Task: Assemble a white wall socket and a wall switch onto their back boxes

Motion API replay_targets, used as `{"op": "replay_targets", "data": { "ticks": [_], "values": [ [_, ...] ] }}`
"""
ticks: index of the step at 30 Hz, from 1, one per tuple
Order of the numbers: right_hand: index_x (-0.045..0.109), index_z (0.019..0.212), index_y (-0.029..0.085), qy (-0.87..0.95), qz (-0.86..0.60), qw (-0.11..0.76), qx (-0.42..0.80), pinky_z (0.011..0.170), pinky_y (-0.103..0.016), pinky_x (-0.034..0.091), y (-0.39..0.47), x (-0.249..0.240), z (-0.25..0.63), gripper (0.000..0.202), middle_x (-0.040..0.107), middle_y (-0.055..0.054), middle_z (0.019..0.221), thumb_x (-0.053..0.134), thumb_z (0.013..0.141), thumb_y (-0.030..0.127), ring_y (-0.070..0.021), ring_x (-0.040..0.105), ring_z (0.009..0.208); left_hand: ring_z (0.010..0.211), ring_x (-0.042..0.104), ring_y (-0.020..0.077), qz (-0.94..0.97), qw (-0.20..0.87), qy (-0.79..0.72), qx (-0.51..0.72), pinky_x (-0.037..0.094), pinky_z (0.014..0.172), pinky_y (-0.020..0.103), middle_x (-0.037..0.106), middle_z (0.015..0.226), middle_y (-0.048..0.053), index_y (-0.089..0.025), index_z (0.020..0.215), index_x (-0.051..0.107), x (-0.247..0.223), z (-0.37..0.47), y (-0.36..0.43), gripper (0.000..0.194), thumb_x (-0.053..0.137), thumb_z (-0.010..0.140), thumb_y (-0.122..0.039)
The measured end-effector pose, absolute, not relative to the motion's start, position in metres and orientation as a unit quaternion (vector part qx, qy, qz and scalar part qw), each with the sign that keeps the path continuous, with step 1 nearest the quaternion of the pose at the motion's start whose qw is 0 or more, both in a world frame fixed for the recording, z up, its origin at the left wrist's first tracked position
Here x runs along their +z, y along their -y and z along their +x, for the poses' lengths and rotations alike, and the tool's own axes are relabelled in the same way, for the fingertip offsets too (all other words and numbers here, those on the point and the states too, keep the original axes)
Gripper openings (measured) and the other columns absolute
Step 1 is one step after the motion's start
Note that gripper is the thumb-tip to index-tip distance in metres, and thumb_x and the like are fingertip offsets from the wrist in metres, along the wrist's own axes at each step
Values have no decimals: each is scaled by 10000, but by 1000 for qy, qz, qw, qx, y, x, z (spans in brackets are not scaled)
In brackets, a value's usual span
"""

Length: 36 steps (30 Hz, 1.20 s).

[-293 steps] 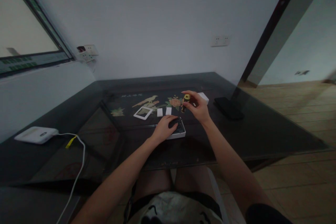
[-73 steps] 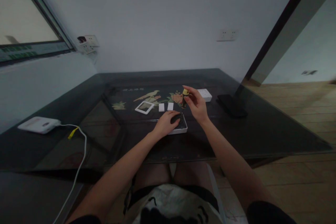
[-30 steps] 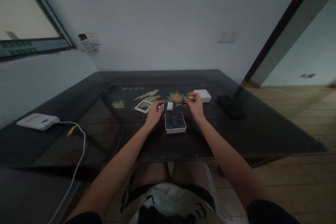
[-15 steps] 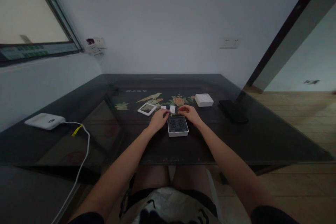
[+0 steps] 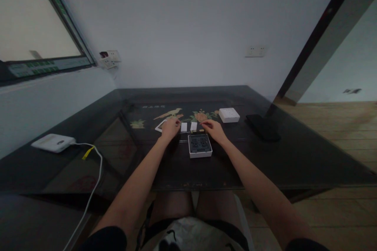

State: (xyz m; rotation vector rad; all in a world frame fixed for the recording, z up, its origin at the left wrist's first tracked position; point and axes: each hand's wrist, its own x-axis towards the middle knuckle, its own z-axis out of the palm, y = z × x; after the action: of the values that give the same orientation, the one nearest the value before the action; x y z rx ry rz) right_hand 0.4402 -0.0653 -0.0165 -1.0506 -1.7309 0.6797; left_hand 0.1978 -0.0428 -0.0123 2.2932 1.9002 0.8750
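A white socket box (image 5: 200, 155) with its black inner face upward lies on the dark table in front of me. Small brass-coloured pieces (image 5: 193, 131) show along its far edge. My right hand (image 5: 214, 130) is just beyond the box's right side, thumb and fingertips pinched together over that edge; what they hold is too small to tell. To the left, my left hand (image 5: 170, 128) is closed with fingers curled, partly covering a white square frame (image 5: 159, 126). Whatever is in those fingers is hidden. Between the hands lie two white rectangular plates (image 5: 184, 127).
A second white socket box (image 5: 229, 115) stands at the back right, with a black flat object (image 5: 263, 127) beside it. On the left, a white device (image 5: 53, 142) trails a white cable (image 5: 98, 168) over the table's front edge. A wall rises behind the table.
My left hand has moved left, from the box's far left corner to the white frame. My right hand stays near the box's far right corner. The camera view has tilted slightly upward.
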Motion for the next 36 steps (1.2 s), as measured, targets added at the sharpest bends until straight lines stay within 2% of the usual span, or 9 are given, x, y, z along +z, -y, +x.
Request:
{"op": "replay_targets", "data": {
  "ticks": [5, 9, 15, 17, 19, 22, 24, 32, 36],
  "values": [
    [696, 843, 197, 709, -445, 498, 226, 810, -388, 504, 71, -4, 442, 161, 703, -70, 901, 578, 808, 300, -225, 636, 875, 862, 634, 238, 749, 8, -609, 261, 467, 833, 352, 702, 890, 94, -198, 780, 689, -15, 203, 41, 108, 592, 746, -165],
    [694, 839, 201, 709, -445, 496, 231, 807, -393, 504, 77, 8, 447, 146, 703, -67, 903, 582, 808, 291, -227, 641, 872, 880, 635, 236, 755, 8, -605, 252, 459, 850, 349, 702, 857, 92, -198, 752, 676, -11, 201, 46, 134, 570, 750, -116],
    [677, 922, 206, 768, -397, 425, 268, 834, -391, 497, 109, 15, 463, 188, 674, -65, 954, 570, 844, 340, -222, 622, 939, 831, 653, 256, 754, 20, -603, 262, 485, 787, 376, 707, 850, 110, -174, 895, 696, 3, 199, 57, 190, 554, 781, -121],
    [655, 1014, 214, 787, -375, 403, 280, 879, -397, 486, 122, 9, 467, 237, 641, -77, 1044, 578, 849, 365, -224, 594, 1022, 823, 658, 238, 753, 69, -577, 309, 497, 777, 359, 713, 873, 103, -165, 927, 704, 8, 201, 65, 205, 556, 789, -127],
    [615, 1120, 220, 806, -354, 381, 281, 956, -416, 448, 133, 3, 467, 337, 580, -100, 1177, 618, 825, 384, -238, 532, 1146, 825, 665, 211, 748, 167, -518, 378, 509, 776, 333, 720, 894, 90, -157, 901, 714, 12, 206, 79, 179, 567, 799, -150],
    [559, 1220, 228, 833, -341, 341, 269, 1052, -455, 357, 140, -5, 461, 554, 497, -122, 1299, 726, 727, 416, -269, 440, 1253, 829, 674, 197, 722, 312, -446, 426, 525, 782, 325, 731, 898, 68, -158, 902, 712, 11, 216, 104, 167, 613, 792, -234],
    [544, 1239, 230, 840, -349, 324, 259, 1073, -469, 325, 141, -7, 456, 638, 483, -125, 1319, 770, 674, 423, -282, 418, 1268, 837, 675, 195, 699, 359, -430, 445, 529, 799, 329, 733, 899, 62, -161, 885, 706, 8, 221, 117, 176, 642, 773, -279],
    [545, 1193, 211, 848, -355, 332, 212, 1017, -456, 371, 141, -6, 453, 579, 548, -122, 1225, 759, 687, 395, -276, 478, 1182, 797, 667, 184, 682, 389, -414, 461, 533, 771, 314, 720, 845, 58, -152, 863, 695, -2, 227, 127, 210, 690, 733, -316],
    [557, 1161, 208, 845, -358, 342, 200, 1002, -452, 377, 141, -7, 453, 551, 559, -124, 1207, 760, 682, 391, -278, 489, 1165, 799, 652, 173, 711, 354, -406, 452, 518, 763, 297, 714, 859, 58, -153, 845, 697, -6, 229, 128, 160, 674, 750, -281]
  ]
}}
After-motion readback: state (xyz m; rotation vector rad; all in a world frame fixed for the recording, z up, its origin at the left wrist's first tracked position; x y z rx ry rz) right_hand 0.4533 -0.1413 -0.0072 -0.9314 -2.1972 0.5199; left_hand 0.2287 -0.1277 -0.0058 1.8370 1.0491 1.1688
